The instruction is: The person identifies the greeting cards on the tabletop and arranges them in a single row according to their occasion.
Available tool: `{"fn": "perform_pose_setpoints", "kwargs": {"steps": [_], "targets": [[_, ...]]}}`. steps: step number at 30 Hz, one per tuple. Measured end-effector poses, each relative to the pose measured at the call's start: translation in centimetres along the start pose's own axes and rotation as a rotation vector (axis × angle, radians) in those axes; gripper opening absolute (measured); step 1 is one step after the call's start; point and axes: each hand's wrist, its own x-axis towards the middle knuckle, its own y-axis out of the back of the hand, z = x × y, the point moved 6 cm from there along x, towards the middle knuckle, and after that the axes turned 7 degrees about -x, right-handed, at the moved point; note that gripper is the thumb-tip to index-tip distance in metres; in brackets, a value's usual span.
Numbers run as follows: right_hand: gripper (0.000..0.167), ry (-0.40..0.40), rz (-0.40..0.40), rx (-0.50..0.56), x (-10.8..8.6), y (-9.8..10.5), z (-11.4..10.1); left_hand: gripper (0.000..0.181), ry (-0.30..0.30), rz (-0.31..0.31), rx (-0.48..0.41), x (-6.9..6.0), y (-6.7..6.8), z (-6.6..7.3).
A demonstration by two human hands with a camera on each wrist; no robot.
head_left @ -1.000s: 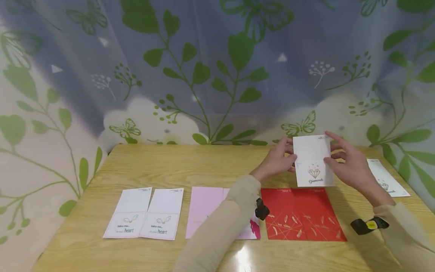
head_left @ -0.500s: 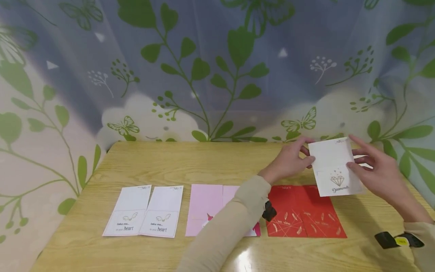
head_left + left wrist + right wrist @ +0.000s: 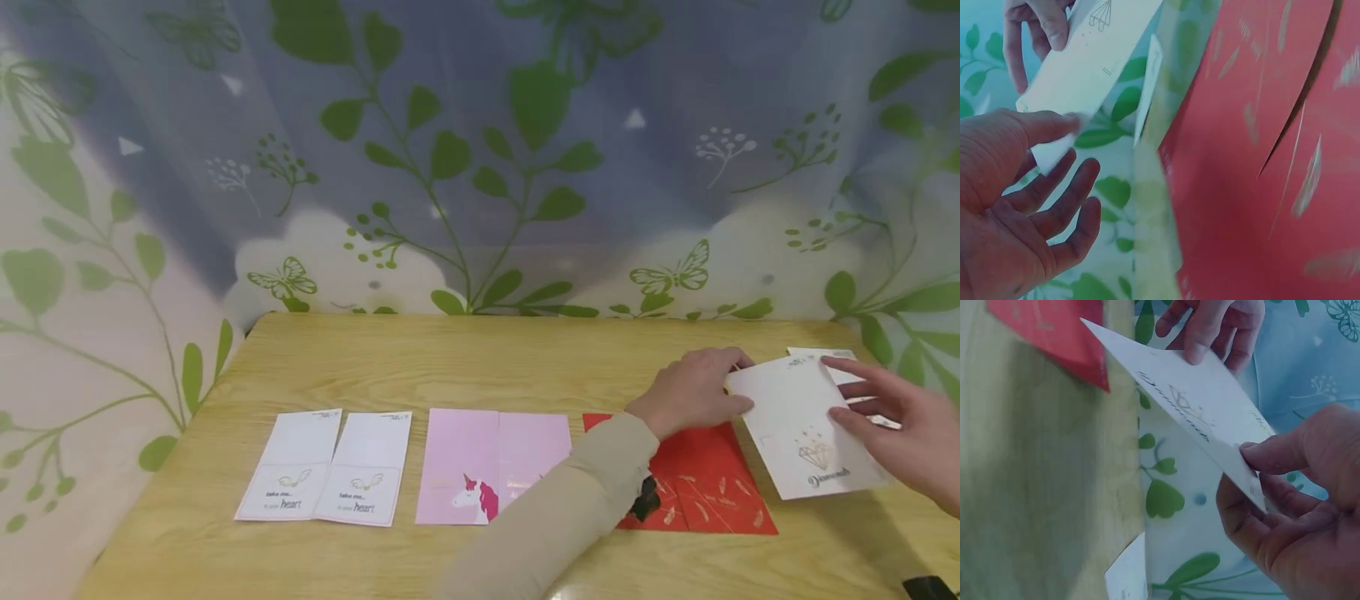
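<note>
Both hands hold a white card (image 3: 787,421) printed with a gold diamond and the word "Diamonds". My left hand (image 3: 686,392) pinches its left edge; in the left wrist view the thumb (image 3: 1054,127) lies on its face, with the other fingers spread loosely. At the opposite edge, my right hand (image 3: 900,421) grips it between the thumb (image 3: 1272,453) and the fingers behind. The card is raised and tilted to the right of two red cards (image 3: 720,475). A second white card (image 3: 821,352) lies behind it on the table, mostly hidden.
On the wooden table (image 3: 450,358) lie two white cards with wings (image 3: 300,458) at the left. Two pink cards (image 3: 461,450) lie in the middle, one showing a unicorn, the other partly behind my left sleeve (image 3: 555,517). A leaf-patterned curtain (image 3: 480,167) hangs behind.
Both hands have carried the diamond card to the right and lower, from above the red cards to beside them. The card has tilted. The left forearm uncovers more of the pink cards.
</note>
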Motion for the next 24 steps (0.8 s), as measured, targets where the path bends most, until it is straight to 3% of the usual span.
{"fn": "perform_pose_setpoints", "kwargs": {"steps": [6,16,24], "targets": [[0.069,0.004,-0.003,0.031,-1.4,0.0,1.5,0.050,0.056,-0.020,0.080,0.7,-2.6,0.8],[0.073,0.019,0.000,-0.014,-1.9,-0.4,2.6,0.052,0.093,-0.026,0.217,1.0,-4.4,1.0],[0.062,-0.026,-0.098,-0.114,-2.2,-1.4,3.7,0.041,0.127,-0.022,0.377,1.5,-6.0,0.7]]}}
